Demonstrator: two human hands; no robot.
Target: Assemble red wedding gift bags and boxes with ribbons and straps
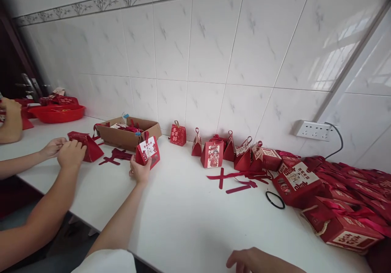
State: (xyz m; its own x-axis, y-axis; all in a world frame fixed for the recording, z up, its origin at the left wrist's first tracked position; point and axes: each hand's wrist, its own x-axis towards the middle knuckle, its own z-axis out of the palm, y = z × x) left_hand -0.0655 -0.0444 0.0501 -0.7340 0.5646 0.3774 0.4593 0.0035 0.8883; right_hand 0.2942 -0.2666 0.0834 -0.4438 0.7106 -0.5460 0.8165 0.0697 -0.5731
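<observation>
My left hand point(139, 170) reaches out over the white counter point(183, 216) and is closed on a small red gift box point(148, 151) with a white picture label and a ribbon loop, holding it upright from behind. At the bottom edge my right hand point(244, 260) lies on the counter, fingers loosely stretched, holding nothing. A row of similar small red boxes point(213, 154) stands along the tiled wall beyond it. Loose red ribbon strips point(235, 179) lie in front of that row.
A co-worker's two hands point(71, 153) work on a red box point(88, 146) at the left. Behind them sits an open cardboard box point(122, 136) and a red basin point(56, 113). Larger red boxes point(342, 208) pile up at the right, with a black hair band point(275, 200) and a wall socket point(310, 129) nearby.
</observation>
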